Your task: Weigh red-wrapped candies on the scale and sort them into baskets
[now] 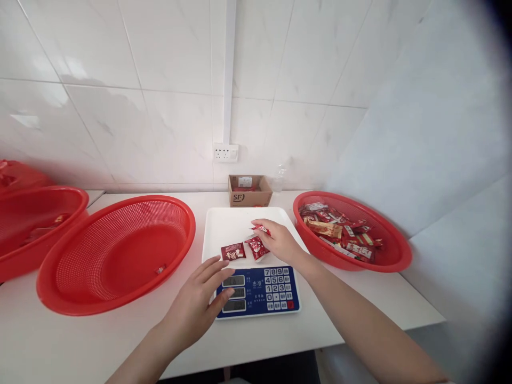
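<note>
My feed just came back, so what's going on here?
A person's right hand holds a small red shiny packet over the white rectangular scale tray, where two more red packets lie. The open left hand is at the scale's blue panel. To the right, a red oval plastic basket holds many mixed packets; a perforated red basket at left has one small wrapped piece.

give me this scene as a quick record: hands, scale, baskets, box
left hand: open, empty, beside the display
right hand: holding a red packet above the pan
scale: two more packets lie on its pan
readout: too faint to read
middle basket: left of the scale, one small item inside
right basket: many wrapped items, mostly red
far-left basket: cut off by the picture edge
box: cardboard, behind the scale
</note>
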Demonstrator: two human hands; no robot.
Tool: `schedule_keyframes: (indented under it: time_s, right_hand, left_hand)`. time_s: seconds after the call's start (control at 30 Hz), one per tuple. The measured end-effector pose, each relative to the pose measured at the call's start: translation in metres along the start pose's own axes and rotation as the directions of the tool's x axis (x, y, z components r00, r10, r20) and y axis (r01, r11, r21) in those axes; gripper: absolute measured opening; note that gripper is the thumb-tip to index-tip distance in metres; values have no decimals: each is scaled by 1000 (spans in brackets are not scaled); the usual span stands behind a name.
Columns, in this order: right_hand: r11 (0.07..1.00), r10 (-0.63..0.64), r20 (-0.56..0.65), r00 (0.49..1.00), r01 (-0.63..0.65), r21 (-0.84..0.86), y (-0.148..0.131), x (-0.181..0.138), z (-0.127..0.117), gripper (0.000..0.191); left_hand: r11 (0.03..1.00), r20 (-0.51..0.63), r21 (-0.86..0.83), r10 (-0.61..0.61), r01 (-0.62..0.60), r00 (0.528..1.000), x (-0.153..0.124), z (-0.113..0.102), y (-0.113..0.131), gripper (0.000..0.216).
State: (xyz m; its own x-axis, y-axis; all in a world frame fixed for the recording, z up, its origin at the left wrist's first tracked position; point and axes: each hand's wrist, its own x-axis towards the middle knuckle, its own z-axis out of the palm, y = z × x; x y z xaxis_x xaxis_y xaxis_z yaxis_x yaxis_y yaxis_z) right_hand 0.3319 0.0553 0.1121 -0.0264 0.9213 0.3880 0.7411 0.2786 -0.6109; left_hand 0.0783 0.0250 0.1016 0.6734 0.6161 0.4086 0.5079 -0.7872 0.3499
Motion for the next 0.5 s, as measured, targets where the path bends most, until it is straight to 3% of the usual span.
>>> schedule_keyframes:
  time_s: [0.23,0.33,0.5]
  right_hand:
    - [984,179,-83,980,-179,6,-2,-12,-15,30]
    - [989,141,-82,987,-145,-41,-8,-10,-17,23]
    - [995,-2,46,999,7,-96,-24,4,-9,22]
  left_hand:
    - [999,210,17,34,-39,977,39,17,-10,41]
    - [999,279,14,26,-31,960,48,19,-10,42]
    - [997,243,-58,61,-48,968,53,14,-3,32]
